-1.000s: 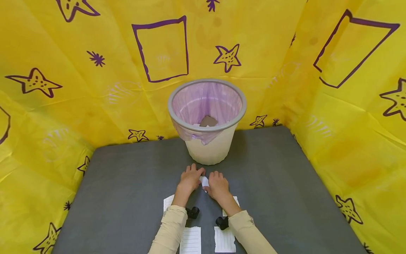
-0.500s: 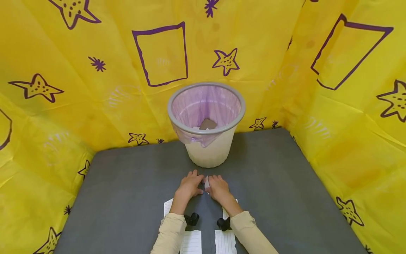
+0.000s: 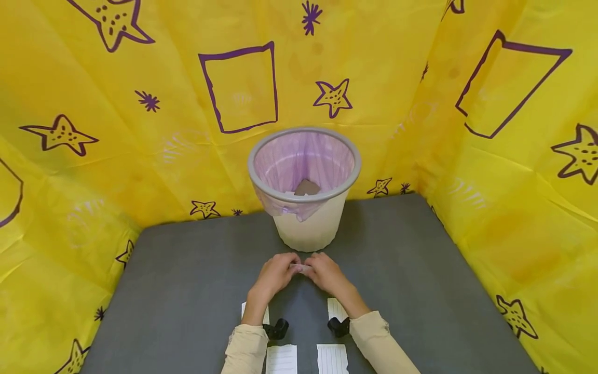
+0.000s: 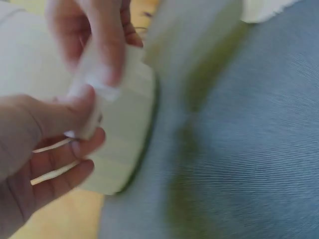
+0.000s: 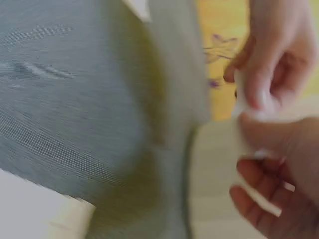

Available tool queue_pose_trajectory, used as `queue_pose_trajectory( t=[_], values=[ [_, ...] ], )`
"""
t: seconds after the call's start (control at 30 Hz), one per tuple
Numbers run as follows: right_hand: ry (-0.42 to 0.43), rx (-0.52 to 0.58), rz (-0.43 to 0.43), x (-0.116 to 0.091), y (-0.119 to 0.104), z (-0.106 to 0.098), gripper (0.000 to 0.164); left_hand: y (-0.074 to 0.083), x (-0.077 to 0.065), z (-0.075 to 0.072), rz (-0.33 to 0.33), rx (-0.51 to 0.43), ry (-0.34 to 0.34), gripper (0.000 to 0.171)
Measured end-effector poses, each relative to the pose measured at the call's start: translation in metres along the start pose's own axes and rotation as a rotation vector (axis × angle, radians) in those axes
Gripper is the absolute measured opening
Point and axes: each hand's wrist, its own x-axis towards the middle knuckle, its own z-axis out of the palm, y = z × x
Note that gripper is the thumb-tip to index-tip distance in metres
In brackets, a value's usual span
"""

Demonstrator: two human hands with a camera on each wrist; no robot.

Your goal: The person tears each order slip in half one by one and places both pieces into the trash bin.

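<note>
A small folded piece of white paper (image 3: 301, 268) is held between both hands, just in front of the bin. My left hand (image 3: 274, 272) pinches one end between thumb and fingers. From the other side, my right hand (image 3: 328, 274) pinches the opposite end. In the left wrist view the paper (image 4: 102, 92) blurs between the thumbs, and the lower fingers of the left hand are spread. The right wrist view has the paper (image 5: 241, 102) partly covered by both thumbs.
A cream bin (image 3: 310, 234) with a purple liner stands behind the hands, holding a brown piece and white scraps. Several lined paper slips lie nearer on the grey table (image 3: 187, 291), among them a front left slip (image 3: 282, 359) and a front right slip (image 3: 333, 359). Yellow patterned cloth (image 3: 177, 93) surrounds the table.
Half a second ago the left hand was spread beside the paper, which the right hand held. Now both hands pinch it, and the paper looks flatter and lies crosswise between them.
</note>
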Motion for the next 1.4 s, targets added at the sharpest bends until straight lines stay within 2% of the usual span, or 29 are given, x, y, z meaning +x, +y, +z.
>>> queue_pose_trajectory(
  t=[0.13, 0.23, 0.33, 0.43, 0.57, 0.77, 0.9, 1.1, 1.27, 1.4],
  values=[
    [0.068, 0.172, -0.114, 0.007, -0.002, -0.031, 0.006, 0.008, -0.006, -0.025, 0.041, -0.139, 0.153, 0.006],
    [0.169, 0.286, -0.210, 0.013, -0.007, -0.061, 0.001, 0.020, -0.007, -0.047, 0.157, -0.233, 0.289, 0.005],
    [0.245, 0.362, -0.276, 0.019, -0.015, -0.092, 0.005, 0.037, -0.007, -0.071, 0.286, -0.270, 0.408, 0.006],
    [0.272, 0.411, -0.297, 0.025, -0.025, -0.119, 0.007, 0.055, -0.009, -0.092, 0.364, -0.302, 0.495, 0.008],
    [0.289, 0.461, -0.271, 0.030, -0.036, -0.144, 0.008, 0.071, -0.008, -0.110, 0.393, -0.326, 0.554, 0.009],
    [0.324, 0.527, -0.208, 0.036, -0.046, -0.153, 0.005, 0.081, -0.002, -0.121, 0.403, -0.283, 0.607, 0.009],
    [0.358, 0.587, -0.164, 0.039, -0.051, -0.155, 0.006, 0.085, 0.000, -0.126, 0.410, -0.288, 0.619, 0.009],
    [0.331, 0.648, -0.085, 0.038, -0.053, -0.156, 0.008, 0.087, 0.003, -0.125, 0.411, -0.316, 0.650, 0.009],
    [0.285, 0.734, 0.013, 0.040, -0.056, -0.159, 0.012, 0.089, 0.004, -0.120, 0.451, -0.269, 0.760, 0.007],
    [0.297, 0.853, 0.156, 0.041, -0.056, -0.160, 0.018, 0.090, 0.004, -0.115, 0.465, -0.268, 0.880, 0.008]
  ],
)
